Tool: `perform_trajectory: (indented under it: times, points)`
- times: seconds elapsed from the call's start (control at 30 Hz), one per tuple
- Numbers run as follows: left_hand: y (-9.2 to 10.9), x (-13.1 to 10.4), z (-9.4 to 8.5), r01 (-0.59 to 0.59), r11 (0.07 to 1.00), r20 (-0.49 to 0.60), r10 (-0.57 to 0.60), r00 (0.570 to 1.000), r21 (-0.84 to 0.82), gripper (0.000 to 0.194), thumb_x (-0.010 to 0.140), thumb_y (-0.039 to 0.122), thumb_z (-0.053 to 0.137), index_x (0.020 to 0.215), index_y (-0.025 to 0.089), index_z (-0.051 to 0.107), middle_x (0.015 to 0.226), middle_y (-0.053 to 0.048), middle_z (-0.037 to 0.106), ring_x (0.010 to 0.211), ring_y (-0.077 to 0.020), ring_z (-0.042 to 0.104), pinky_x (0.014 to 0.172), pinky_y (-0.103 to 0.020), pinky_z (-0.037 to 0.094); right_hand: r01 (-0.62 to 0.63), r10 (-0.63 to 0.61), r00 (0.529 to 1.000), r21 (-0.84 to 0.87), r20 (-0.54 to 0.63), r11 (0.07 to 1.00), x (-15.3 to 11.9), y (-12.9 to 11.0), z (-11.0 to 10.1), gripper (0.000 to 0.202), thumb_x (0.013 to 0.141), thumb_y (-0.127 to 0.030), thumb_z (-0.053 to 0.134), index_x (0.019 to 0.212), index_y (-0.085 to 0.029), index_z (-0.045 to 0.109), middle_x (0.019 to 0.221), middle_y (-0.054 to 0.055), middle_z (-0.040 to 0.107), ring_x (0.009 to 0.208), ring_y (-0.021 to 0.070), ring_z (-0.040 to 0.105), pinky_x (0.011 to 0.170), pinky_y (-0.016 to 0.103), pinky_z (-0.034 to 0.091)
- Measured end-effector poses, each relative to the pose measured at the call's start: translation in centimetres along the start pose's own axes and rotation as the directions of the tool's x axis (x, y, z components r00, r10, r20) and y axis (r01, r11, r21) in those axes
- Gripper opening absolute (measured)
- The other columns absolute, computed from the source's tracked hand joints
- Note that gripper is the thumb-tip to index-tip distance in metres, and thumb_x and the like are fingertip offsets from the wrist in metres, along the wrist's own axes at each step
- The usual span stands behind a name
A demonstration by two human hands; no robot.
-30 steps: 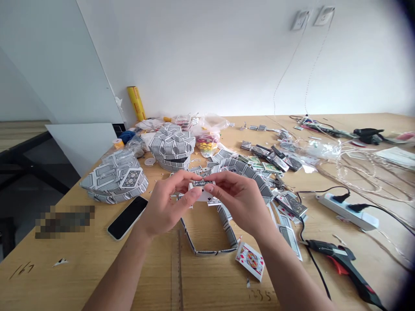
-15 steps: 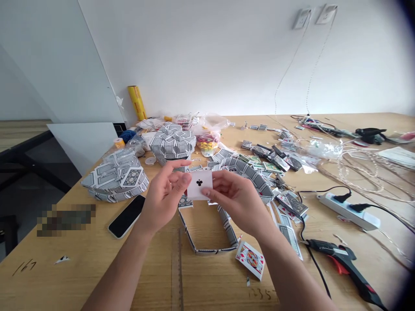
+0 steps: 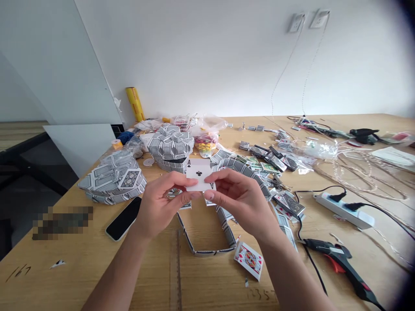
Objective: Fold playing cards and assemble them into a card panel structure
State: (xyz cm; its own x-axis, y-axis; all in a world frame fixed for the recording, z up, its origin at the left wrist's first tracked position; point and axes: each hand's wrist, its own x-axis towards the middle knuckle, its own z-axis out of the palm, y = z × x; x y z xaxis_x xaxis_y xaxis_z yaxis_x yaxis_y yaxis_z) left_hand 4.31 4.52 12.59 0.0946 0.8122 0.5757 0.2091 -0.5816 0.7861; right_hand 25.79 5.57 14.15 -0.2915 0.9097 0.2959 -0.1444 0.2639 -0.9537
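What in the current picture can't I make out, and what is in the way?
All in the head view:
- Back of the ace of clubs: turned away from the camera.
- Far part of the card-covered frame: blocked by the ace, left hand and right hand.
- Whatever lies under the pixelated patch: masked.
- Near end of the ruler: cut off by the bottom edge.
- Print on the yellow roll: too small.

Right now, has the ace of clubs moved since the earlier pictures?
Yes: the ace of clubs sits higher in view, judged against the card-covered box behind it.
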Motion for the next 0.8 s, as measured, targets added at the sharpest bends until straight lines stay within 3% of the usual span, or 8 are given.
perform_trajectory:
  times: [0.1, 0.23, 0.47, 0.53, 0.63, 0.73, 0.8]
  points:
    - [0.2, 0.0, 0.2, 0.041, 0.995, -0.028, -0.044, 0.999, -0.092, 0.012, 0.091, 0.034, 0.088, 0.095, 0.025, 0.08, 0.102, -0.004, 0.077, 0.083, -0.0173, 0.073, 0.073, -0.03, 0.062, 0.056, -0.056, 0.998, -0.036, 0.004, 0.998, -0.1, 0.2, 0.3, 0.025, 0.085, -0.041, 0.093, 0.101, -0.025, 0.082, 0.094, 0.005, 0.078, 0.083, 0.0201, 0.07, 0.076, 0.036, 0.06]
    - [0.5, 0.0, 0.9, 0.019, 0.982, -0.05, -0.029, 0.998, -0.189, 0.012, 0.092, 0.029, 0.087, 0.09, 0.022, 0.077, 0.109, -0.006, 0.075, 0.097, -0.0193, 0.074, 0.082, -0.031, 0.063, 0.077, -0.08, 0.996, -0.067, -0.045, 0.995, -0.3, 0.5, 0.6, 0.02, 0.088, -0.044, 0.09, 0.094, -0.026, 0.084, 0.102, 0.007, 0.08, 0.089, 0.0228, 0.073, 0.079, 0.038, 0.062]
    - [0.4, -0.4, 1.8, 0.076, 0.975, -0.148, -0.109, 0.983, -0.208, 0.025, 0.087, 0.027, 0.091, 0.093, 0.022, 0.067, 0.09, 0.001, 0.071, 0.077, -0.0123, 0.068, 0.069, -0.023, 0.057, 0.017, -0.015, 0.994, 0.018, -0.109, 1.0, -0.2, 0.3, 0.9, 0.025, 0.083, -0.043, 0.094, 0.088, -0.023, 0.079, 0.086, 0.004, 0.078, 0.078, 0.0204, 0.072, 0.073, 0.035, 0.061]
    - [0.3, -0.3, 1.7, 0.097, 0.945, -0.121, -0.142, 0.982, -0.313, 0.04, 0.083, 0.029, 0.095, 0.104, 0.025, 0.061, 0.094, 0.002, 0.073, 0.082, -0.014, 0.072, 0.075, -0.025, 0.06, -0.012, 0.018, 0.996, 0.066, -0.091, 0.998, -0.2, 0.1, 0.9, 0.027, 0.082, -0.043, 0.094, 0.088, -0.023, 0.077, 0.083, 0.003, 0.078, 0.076, 0.0191, 0.072, 0.071, 0.034, 0.06]
    - [0.1, 0.0, 1.4, 0.136, 0.873, -0.019, -0.164, 0.986, -0.469, 0.054, 0.087, 0.045, 0.091, 0.124, 0.027, 0.057, 0.115, -0.006, 0.076, 0.104, -0.0214, 0.075, 0.089, -0.034, 0.063, -0.051, 0.055, 0.998, 0.106, -0.027, 0.993, -0.1, 0.0, 0.8, 0.026, 0.087, -0.045, 0.09, 0.088, -0.022, 0.076, 0.082, 0.004, 0.079, 0.073, 0.0175, 0.071, 0.07, 0.033, 0.059]
    - [-0.1, 0.3, 1.2, 0.208, 0.795, 0.062, -0.211, 0.976, -0.57, 0.053, 0.096, 0.058, 0.077, 0.132, 0.024, 0.059, 0.128, -0.012, 0.074, 0.112, -0.0248, 0.074, 0.09, -0.036, 0.063, -0.079, 0.074, 0.997, 0.171, 0.037, 0.982, 0.0, 0.3, 0.6, 0.026, 0.091, -0.045, 0.087, 0.09, -0.022, 0.075, 0.083, 0.004, 0.079, 0.075, 0.0173, 0.071, 0.072, 0.032, 0.059]
    - [-0.1, 0.4, 1.1, 0.245, 0.755, 0.097, -0.236, 0.967, -0.608, 0.048, 0.097, 0.056, 0.077, 0.128, 0.023, 0.063, 0.125, -0.011, 0.075, 0.106, -0.0243, 0.075, 0.085, -0.036, 0.063, -0.094, 0.079, 0.994, 0.215, 0.077, 0.972, 0.0, 0.5, 0.6, 0.024, 0.093, -0.043, 0.086, 0.095, -0.022, 0.076, 0.086, 0.004, 0.08, 0.079, 0.0178, 0.074, 0.073, 0.031, 0.06]
